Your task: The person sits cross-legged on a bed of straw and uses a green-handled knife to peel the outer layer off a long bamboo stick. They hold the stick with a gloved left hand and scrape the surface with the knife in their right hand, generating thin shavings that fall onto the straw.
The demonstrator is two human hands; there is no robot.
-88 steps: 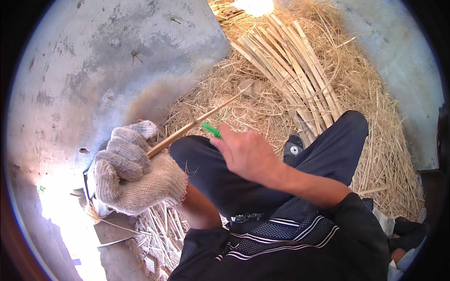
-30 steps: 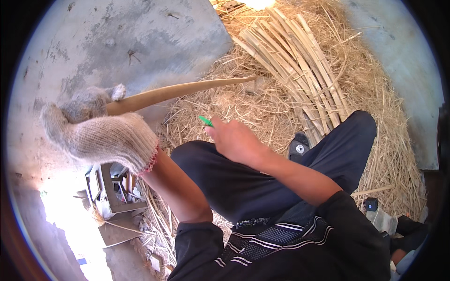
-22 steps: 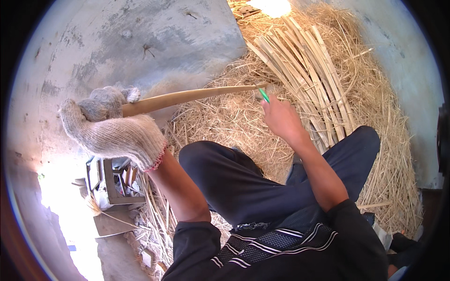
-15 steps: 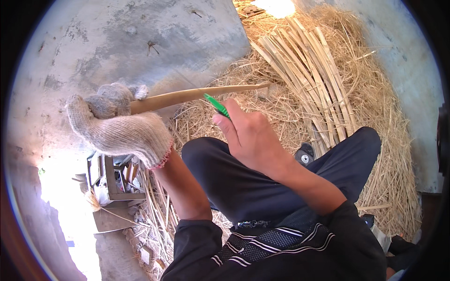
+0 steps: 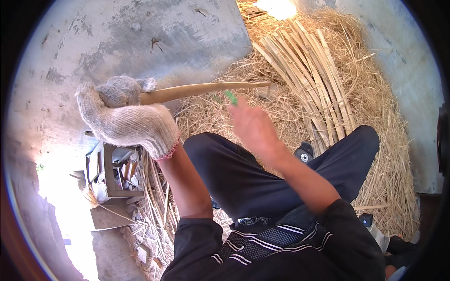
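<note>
In a pale knitted glove, my left hand (image 5: 126,110) is closed round the thick end of a long tan strip, apparently split bamboo (image 5: 197,89). The strip stretches to the right, narrowing to a tip over the straw. My bare right hand (image 5: 255,124) is closed on a green-handled knife (image 5: 231,97), just below the strip's middle. Motion blurs this hand and the handle, and the blade cannot be made out. I cannot tell whether the knife touches the strip.
A bundle of split strips (image 5: 311,77) lies on loose shavings (image 5: 375,136) beyond my crossed legs (image 5: 281,187). At left stands a small open cabinet (image 5: 110,173) with clutter inside. Grey walls (image 5: 154,28) rise behind, and a bright lamp (image 5: 277,7) glows at the far end.
My gloved left hand and the strip's thick end have shifted slightly right and up. My right hand, with the green-handled knife, has moved right along the strip.
</note>
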